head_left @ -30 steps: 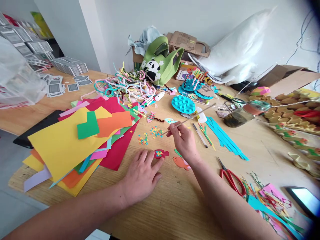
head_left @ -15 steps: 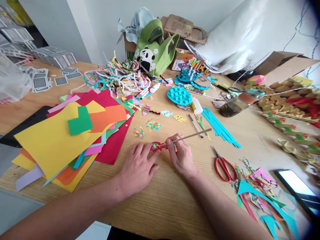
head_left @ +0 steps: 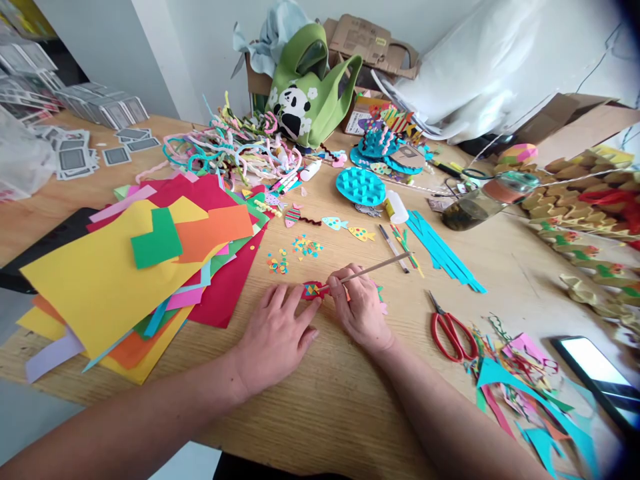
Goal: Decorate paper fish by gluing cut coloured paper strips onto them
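Red paper fish (head_left: 310,291) with yellow and blue patches lies on the desk (head_left: 310,427), between the two hands. Left hand (head_left: 277,333) palm down, fingers slightly spread, fingertips at the fish's near and left edges. Right hand (head_left: 359,303) pinching a thin stick (head_left: 383,265), slanted, lower tip at the fish; contact too small to tell. Paper bits (head_left: 307,247) in two loose patches just beyond. Yellow fish (head_left: 361,234) farther back. Coloured paper sheets (head_left: 100,293) piled left; red-handled scissors (head_left: 454,339) at right, apart from the hands.
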A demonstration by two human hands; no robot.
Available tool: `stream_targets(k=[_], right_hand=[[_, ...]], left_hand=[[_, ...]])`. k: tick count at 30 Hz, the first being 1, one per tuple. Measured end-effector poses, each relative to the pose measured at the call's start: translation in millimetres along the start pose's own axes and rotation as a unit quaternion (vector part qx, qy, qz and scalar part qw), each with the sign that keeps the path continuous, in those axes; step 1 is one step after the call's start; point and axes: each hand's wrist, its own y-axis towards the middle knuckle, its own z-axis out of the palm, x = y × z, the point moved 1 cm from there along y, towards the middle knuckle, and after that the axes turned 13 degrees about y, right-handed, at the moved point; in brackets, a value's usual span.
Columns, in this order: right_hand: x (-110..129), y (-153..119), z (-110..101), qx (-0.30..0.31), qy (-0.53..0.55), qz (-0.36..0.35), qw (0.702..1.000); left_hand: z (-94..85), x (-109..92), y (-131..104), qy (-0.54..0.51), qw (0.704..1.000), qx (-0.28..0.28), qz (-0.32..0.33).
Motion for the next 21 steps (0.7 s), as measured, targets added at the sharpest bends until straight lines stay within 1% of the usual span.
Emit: stream_targets(k=[8, 21], right_hand=[[-0.4, -0.9, 0.8, -0.002, 0.001, -0.011, 1.0], [-1.2, -0.2, 2.9, 0.007, -0.009, -0.007, 1.0]], left_hand=[[-1.8, -0.4, 0.4, 0.002, 1.0, 0.003, 0.0], [-1.6, -0.4, -0.1, -0.002, 1.0, -0.002, -0.002]])
